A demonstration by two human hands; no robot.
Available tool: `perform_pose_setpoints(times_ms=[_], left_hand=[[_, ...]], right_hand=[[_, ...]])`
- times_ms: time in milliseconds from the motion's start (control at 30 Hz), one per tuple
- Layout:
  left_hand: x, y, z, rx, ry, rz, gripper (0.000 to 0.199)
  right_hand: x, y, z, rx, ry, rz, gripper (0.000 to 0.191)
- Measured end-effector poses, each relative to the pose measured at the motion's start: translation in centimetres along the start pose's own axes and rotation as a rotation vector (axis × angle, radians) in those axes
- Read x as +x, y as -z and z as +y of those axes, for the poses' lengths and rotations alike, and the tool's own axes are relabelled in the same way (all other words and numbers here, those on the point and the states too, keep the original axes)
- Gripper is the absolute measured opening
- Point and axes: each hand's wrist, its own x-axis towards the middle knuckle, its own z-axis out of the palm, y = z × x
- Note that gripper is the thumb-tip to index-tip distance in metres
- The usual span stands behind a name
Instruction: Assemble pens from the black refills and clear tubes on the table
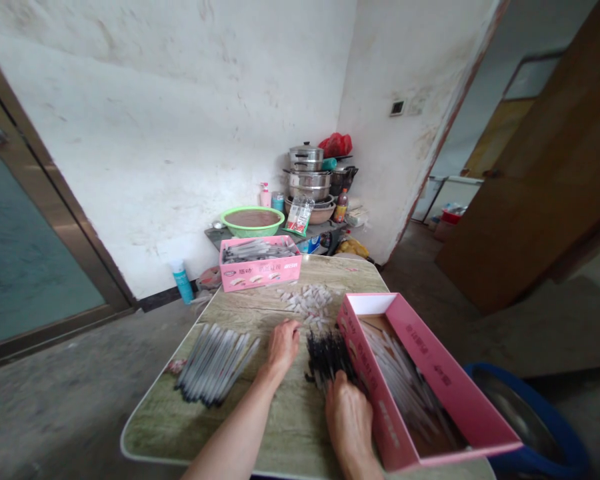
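My left hand (283, 347) is over the middle of the table, its fingertips drawn together just below a scatter of small white pieces (307, 301). Anything in that pinch is too small to make out. My right hand (349, 407) is closed at the near edge of a heap of black pen caps (330, 350); its fingers hide what they grip. To the left lies a row of clear pens (217, 360) with dark ends toward me. Against the right side of the heap stands an open pink box (375, 393) with loose pen barrels (397, 367) inside.
Another pink box (260, 272), full of pens, stands at the table's (155, 427) far edge. Behind it are a green basin (253, 230) of brownish contents and stacked steel pots (307, 173). A blue tub (555, 427) is on the floor at right.
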Motion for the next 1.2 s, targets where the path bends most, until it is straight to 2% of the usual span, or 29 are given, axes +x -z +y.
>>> perform_pose_setpoints(times_ms=[200, 267, 433, 500, 600, 667, 733, 800, 867, 933, 1000, 1033, 1100, 1200], left_hand=[[0.1, 0.7, 0.1, -0.11, 0.009, 0.033, 0.019], [0.0, 1.1, 0.9, -0.213, 0.056, -0.032, 0.016], [-1.6, 1.0, 3.2, -0.686, 0.262, -0.353, 0.029], [-2.6, 0.6, 3.8, -0.844, 0.294, -0.394, 0.031], [-3.6, 0.2, 3.9, -0.978, 0.32, -0.384, 0.03], [-3.9, 0.2, 3.6, -1.041, 0.336, -0.362, 0.031], [-4.0, 0.4, 3.3, -1.097, 0.366, -0.322, 0.032], [-4.0, 0.6, 3.0, -1.14, 0.39, -0.272, 0.034], [-4.1, 0.6, 2.8, -1.175, 0.381, -0.237, 0.035], [-4.2, 0.4, 2.8, -1.2, 0.352, -0.231, 0.036], [-4.3, 0.2, 2.8, -1.208, 0.333, -0.242, 0.036], [-4.3, 0.1, 2.9, -1.21, 0.327, -0.247, 0.036], [-4.4, 0.0, 3.0, -1.213, 0.32, -0.252, 0.036], [-4.4, 0.1, 3.1, -1.218, 0.329, -0.234, 0.037]], right_hand=[[-0.2, -0.2, 0.3, 0.018, 0.002, 0.041, 0.028], [-0.4, 0.0, 0.4, 0.035, 0.017, 0.073, 0.03], [-0.7, -0.3, 0.3, 0.062, 0.068, 0.22, 0.031], [-0.8, -0.7, -0.1, 0.058, 0.085, 0.239, 0.03], [-1.2, -0.4, -0.9, 0.063, 0.082, 0.207, 0.028], [-1.9, 1.0, -1.1, 0.119, 0.082, 0.185, 0.028], [-2.5, 3.6, -0.5, 0.242, 0.126, 0.201, 0.03], [-2.5, 6.8, 1.1, 0.368, 0.173, 0.247, 0.031], [-1.5, 9.8, 3.7, 0.345, 0.125, 0.26, 0.031], [0.4, 11.9, 6.7, 0.148, -0.012, 0.206, 0.028], [2.8, 12.6, 9.5, -0.101, -0.064, 0.036, 0.027], [3.8, 12.5, 10.6, -0.207, -0.035, -0.097, 0.027], [5.3, 11.9, 12.2, -0.255, 0.007, -0.207, 0.019], [6.0, 10.5, 13.2, -0.254, 0.116, -0.34, 0.016]])
